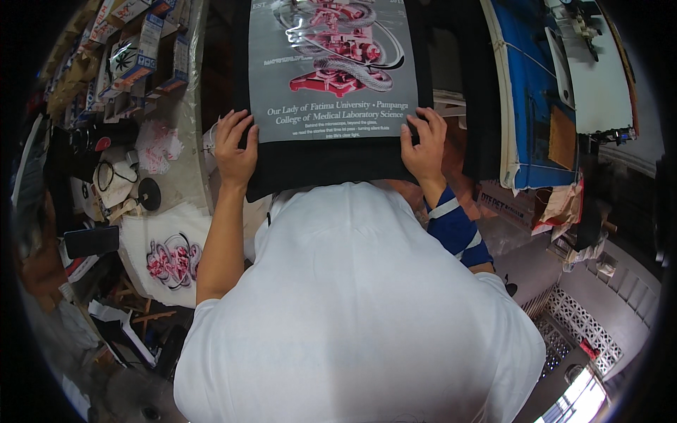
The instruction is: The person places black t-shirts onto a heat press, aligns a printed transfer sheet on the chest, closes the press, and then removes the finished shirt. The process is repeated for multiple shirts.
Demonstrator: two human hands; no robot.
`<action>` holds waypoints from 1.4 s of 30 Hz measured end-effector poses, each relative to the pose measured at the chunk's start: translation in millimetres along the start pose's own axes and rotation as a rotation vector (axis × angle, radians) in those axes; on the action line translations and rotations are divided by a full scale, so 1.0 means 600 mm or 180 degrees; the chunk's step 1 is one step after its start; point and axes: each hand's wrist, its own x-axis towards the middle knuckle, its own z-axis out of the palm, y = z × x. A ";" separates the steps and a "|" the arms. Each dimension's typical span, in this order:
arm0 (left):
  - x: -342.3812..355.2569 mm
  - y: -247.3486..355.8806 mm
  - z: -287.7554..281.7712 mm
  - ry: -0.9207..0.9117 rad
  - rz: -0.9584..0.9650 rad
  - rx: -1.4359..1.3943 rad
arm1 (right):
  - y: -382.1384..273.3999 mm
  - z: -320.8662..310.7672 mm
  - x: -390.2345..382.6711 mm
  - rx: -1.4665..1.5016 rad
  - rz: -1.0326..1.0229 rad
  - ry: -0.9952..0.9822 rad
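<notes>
A black piece of fabric (324, 166) lies in front of me, with a grey transfer sheet (271, 77) on it bearing a pink-and-red snake and microscope design and white lettering. My left hand (234, 146) rests at the sheet’s lower left corner, fingers apart and slightly bent. My right hand (423, 144) touches the lower right corner in a similar open pose, above a blue-and-white band on my forearm. Whether any fingertip grips an edge is hard to make out. A white printed fabric (138, 261) with a similar design lies at the left.
A cluttered left table (185, 141) carries stacked boxes (134, 56), cables and a dark phone-like object (90, 243). At the right stands a blue machine or frame (525, 84) with a white board and metal fittings. A cardboard box (508, 201) sits below it.
</notes>
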 end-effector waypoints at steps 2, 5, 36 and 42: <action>0.016 0.007 -0.006 -0.0135 0.0042 0.0327 | -0.010 -0.015 0.022 -0.0196 0.0180 -0.0270; 0.037 -0.020 -0.002 -0.0120 -0.0679 -0.0158 | 0.036 -0.006 0.037 0.0200 0.0745 -0.0018; 0.020 -0.184 -0.125 -0.0949 -0.3091 -0.3577 | 0.165 -0.099 0.026 0.3711 0.3336 -0.0062; 0.001 -0.188 -0.123 -0.0905 -0.3122 -0.3099 | 0.120 -0.125 0.045 0.0598 0.2247 -0.0237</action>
